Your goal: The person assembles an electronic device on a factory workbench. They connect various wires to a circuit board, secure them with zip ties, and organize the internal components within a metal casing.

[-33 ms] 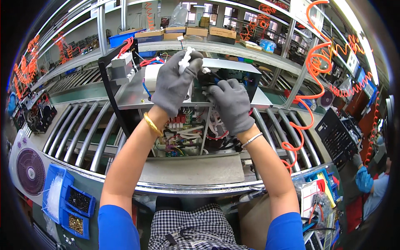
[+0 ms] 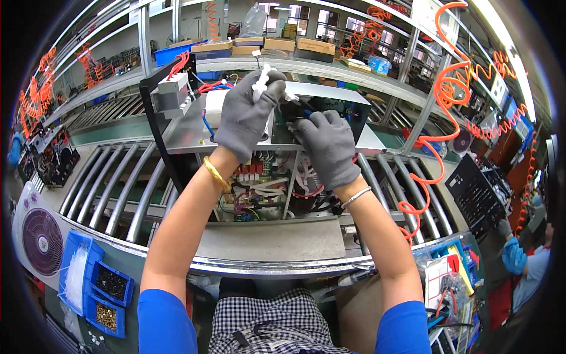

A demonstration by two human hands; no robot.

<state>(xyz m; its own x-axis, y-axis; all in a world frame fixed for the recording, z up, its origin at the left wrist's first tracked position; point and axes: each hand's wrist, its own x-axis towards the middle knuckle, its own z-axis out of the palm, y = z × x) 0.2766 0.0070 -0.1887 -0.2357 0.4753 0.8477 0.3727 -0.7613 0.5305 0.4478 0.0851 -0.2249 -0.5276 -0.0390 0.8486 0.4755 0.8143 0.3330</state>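
My gloved left hand (image 2: 244, 118) is closed on white plastic connectors (image 2: 261, 82), raised over the top of an open metal chassis (image 2: 186, 137). To its right, my gloved right hand (image 2: 328, 144) has its fingers curled in above the chassis. A dark cable (image 2: 302, 105) with a white end runs down towards those fingers, but whatever lies inside them is hidden. Below both hands, the chassis's open front shows a circuit board (image 2: 250, 177) with red parts and bundled white wires (image 2: 305, 180). A white cylinder (image 2: 216, 109) is beside my left hand.
Metal rollers (image 2: 127, 189) flank the chassis. Blue bins (image 2: 109, 283) of small parts stand at the lower left, by a fan (image 2: 42, 239). Coiled orange hoses (image 2: 439, 153) hang at the right, above a tool box (image 2: 466, 265). Another person (image 2: 527, 265) works at far right.
My right fingers have shifted very slightly, and a bit of blue shows beside the dark cable. My left hand keeps its hold on the white connectors.
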